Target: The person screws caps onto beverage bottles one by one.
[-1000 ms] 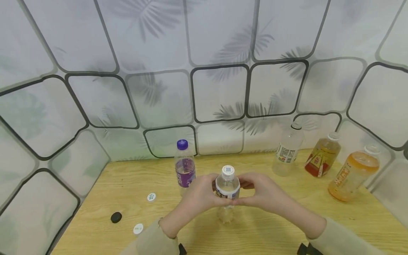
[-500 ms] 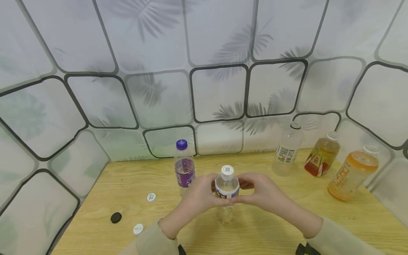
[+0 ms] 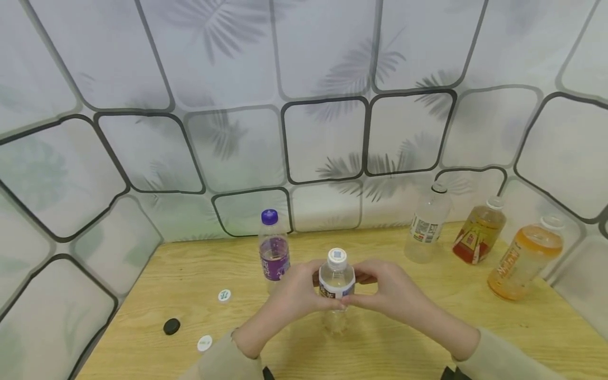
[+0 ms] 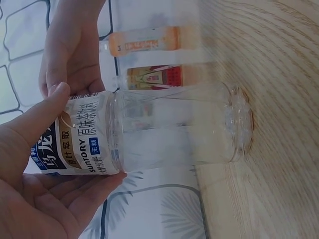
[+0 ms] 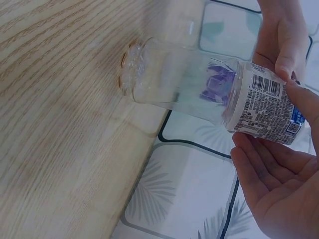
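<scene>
1. A person's left hand (image 3: 301, 289) and right hand (image 3: 389, 282) clasp one bottle from both sides, thumbs meeting in front, fingers curved behind.
2. The SUNTORY bottle (image 3: 336, 291), clear below its label, stands upright at mid-table, its base apparently resting on the wood-grain tabletop (image 3: 380, 345); its screw cap (image 3: 337, 257) is on.
3. The step in hand appears to be a steadying, two-handed hold; twisting off the cap would call for one hand to let go and rise while the other keeps the thin plastic upright.
4. Off to the left lie a near white cap (image 3: 204, 343), a black cap (image 3: 171, 326) and a far white cap (image 3: 225, 295).
5. Behind the left hand, partly hidden, stands a purple-labelled bottle (image 3: 274, 258), cap on.
6. Well to the right: an orange bottle (image 3: 515, 264), an amber bottle (image 3: 480, 232) and a colourless bottle (image 3: 424, 229).
7. Leaf-patterned wall covering (image 3: 328, 140) forms the backdrop.
</scene>
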The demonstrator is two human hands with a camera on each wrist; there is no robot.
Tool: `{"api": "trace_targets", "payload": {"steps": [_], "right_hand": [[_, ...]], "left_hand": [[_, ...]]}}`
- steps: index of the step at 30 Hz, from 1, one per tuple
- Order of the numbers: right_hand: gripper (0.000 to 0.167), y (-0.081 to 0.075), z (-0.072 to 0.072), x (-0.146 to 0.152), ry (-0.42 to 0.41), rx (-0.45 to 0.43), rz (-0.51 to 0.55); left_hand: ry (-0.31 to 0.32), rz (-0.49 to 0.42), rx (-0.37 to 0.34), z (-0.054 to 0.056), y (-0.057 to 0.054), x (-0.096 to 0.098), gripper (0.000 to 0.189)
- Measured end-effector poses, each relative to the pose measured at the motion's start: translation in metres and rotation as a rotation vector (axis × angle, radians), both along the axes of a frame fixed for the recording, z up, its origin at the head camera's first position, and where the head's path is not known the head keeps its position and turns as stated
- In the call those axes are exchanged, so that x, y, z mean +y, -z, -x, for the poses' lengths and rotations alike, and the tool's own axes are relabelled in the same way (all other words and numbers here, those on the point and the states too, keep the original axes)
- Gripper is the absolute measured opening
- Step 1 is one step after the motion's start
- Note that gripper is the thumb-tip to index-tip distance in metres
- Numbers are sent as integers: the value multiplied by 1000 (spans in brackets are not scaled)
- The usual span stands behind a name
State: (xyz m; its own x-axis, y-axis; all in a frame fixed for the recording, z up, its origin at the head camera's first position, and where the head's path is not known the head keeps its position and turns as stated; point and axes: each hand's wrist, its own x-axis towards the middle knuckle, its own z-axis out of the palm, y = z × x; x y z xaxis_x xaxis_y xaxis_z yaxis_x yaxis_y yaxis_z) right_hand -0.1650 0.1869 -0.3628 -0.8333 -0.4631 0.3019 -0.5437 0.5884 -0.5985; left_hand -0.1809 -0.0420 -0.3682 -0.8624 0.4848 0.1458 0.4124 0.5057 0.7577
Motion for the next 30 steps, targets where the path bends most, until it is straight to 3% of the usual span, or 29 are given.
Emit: {"api": "trace_targets", "payload": {"steps": [6, 11, 20, 30], "right_hand": [[42, 1, -1, -1, 14, 32, -23], [39, 0, -1, -1, 23, 42, -33], [38, 0, 1, -3, 26, 66, -33], [38, -6, 16, -13, 60, 67, 18]], "left_hand": [[4, -39, -22, -2, -1, -3, 66], [-37, -17, 22, -3, -4, -10, 66], [-96, 15, 83, -6, -9, -16, 48], [-207, -9, 158, 0, -12, -18, 44]]}}
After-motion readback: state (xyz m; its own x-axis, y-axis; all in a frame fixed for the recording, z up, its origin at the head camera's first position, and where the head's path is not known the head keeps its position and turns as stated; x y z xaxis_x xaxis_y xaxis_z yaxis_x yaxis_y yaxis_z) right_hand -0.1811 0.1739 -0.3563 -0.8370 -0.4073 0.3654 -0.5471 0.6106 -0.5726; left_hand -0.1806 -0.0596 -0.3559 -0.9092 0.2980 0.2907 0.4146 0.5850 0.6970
